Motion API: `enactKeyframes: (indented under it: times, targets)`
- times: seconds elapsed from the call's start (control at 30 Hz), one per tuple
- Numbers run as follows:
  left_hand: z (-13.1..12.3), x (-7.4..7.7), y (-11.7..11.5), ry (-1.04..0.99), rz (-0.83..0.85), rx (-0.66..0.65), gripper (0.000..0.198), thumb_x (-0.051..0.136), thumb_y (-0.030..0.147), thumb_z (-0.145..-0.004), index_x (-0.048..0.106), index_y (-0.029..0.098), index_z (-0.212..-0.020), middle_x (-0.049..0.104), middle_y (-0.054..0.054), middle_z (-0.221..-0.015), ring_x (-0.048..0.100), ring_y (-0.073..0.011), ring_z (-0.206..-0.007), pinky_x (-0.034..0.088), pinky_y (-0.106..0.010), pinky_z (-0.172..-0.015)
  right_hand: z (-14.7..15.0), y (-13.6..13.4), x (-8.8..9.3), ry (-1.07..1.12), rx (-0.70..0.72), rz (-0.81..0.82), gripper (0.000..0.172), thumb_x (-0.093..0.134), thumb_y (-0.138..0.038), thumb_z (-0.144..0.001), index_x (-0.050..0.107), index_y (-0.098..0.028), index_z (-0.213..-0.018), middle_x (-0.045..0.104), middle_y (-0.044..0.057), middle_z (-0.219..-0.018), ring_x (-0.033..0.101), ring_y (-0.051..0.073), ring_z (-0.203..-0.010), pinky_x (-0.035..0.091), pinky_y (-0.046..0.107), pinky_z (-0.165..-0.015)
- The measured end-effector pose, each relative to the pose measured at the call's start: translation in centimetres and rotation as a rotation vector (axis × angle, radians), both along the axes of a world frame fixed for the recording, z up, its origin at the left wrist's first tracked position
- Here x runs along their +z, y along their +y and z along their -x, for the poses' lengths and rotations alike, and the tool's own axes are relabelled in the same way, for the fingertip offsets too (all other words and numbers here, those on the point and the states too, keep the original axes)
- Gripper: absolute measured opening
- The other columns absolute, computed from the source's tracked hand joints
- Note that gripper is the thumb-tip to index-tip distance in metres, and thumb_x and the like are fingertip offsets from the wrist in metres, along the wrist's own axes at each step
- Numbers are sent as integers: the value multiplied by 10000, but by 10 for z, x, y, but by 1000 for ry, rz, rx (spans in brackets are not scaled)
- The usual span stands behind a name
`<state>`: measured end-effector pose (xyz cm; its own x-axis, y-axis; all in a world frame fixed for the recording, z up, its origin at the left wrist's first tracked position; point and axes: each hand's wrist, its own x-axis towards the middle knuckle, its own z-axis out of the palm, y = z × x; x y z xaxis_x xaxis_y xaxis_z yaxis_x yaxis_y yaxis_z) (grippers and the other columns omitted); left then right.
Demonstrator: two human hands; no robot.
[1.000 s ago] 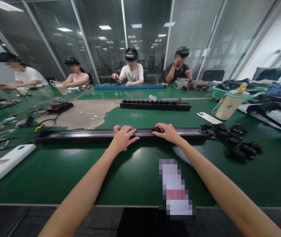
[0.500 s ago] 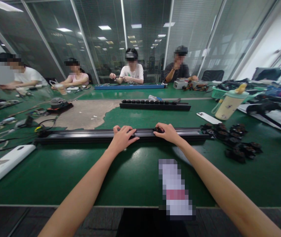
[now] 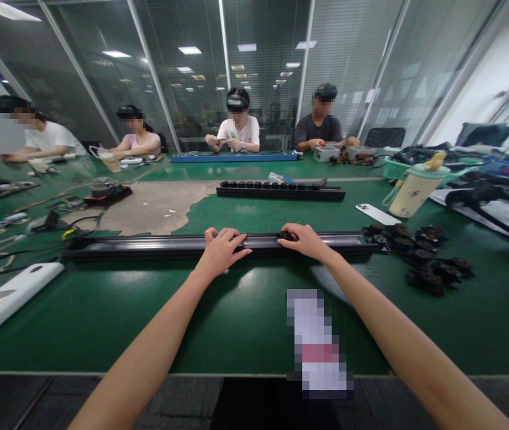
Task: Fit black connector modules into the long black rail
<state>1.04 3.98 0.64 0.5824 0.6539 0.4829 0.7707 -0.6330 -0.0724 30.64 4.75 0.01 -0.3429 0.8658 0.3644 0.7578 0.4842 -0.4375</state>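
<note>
A long black rail point(image 3: 147, 245) with a shiny metallic channel lies crosswise on the green table in front of me. My left hand point(image 3: 224, 251) rests on the middle of the rail, fingers stretched over it and thumb apart. To its right, my right hand point(image 3: 304, 240) closes thumb and fingers around a small black part point(image 3: 287, 236) at the channel; its underside is hidden. Several similar small black parts point(image 3: 426, 245) lie loosely heaped beyond the rail's right end. A cable point(image 3: 34, 253) runs by the left end.
Behind the rail stands a shorter black rail point(image 3: 281, 192) with a row of black parts. A white phone point(image 3: 377, 214) and cream tumbler point(image 3: 409, 194) are at the right, a white power bank-like object point(image 3: 17, 298) at the left. Several people sit across the table point(image 3: 115, 340).
My hands, the rail and the small black part look unchanged. Across the table, the person at the right has lowered a raised hand, and the middle person's hands have come closer together.
</note>
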Motion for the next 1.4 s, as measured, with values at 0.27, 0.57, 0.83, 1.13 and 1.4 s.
enactKeyframes:
  times: [0.27, 0.57, 0.83, 1.13, 1.4]
  targets:
    - [0, 0, 0, -9, 1, -1, 438, 479, 526, -962, 662, 250, -1248, 645, -130, -1233, 537, -284, -1162, 246, -485, -981, -9, 4, -4, -65, -16, -39, 384, 604, -596, -876, 668, -235, -993, 639, 42, -863, 540, 217, -863, 330, 316, -755]
    - [0, -1, 1, -2, -5, 4, 435, 486, 521, -962, 657, 242, -1249, 645, -124, -1235, 542, -277, -1162, 242, -488, -981, -6, 2, -6, -39, -49, -39, 333, 628, -554, -869, 622, -223, -904, 629, 36, -858, 531, 211, -851, 322, 315, -749]
    - [0, 1, 0, 5, 9, 8, 437, 484, 528, -958, 658, 261, -1257, 642, -131, -1234, 539, -291, -1163, 253, -491, -975, -6, 3, -6, -56, -60, -36, 317, 623, -541, -866, 615, -226, -899, 634, 39, -860, 528, 218, -857, 320, 318, -749]
    - [0, 0, 0, 1, -2, 2, 439, 488, 518, -960, 655, 251, -1265, 640, -124, -1236, 537, -281, -1160, 246, -489, -985, -5, 3, -6, -43, -64, -39, 282, 628, -503, -863, 598, -223, -885, 631, 33, -857, 532, 214, -847, 319, 318, -750]
    - [1, 0, 0, -3, -4, 1, 438, 479, 524, -964, 657, 246, -1251, 647, -127, -1235, 542, -281, -1166, 243, -488, -982, -4, 2, -6, -43, -67, -40, 261, 620, -483, -859, 585, -225, -869, 630, 36, -846, 533, 220, -848, 329, 320, -758]
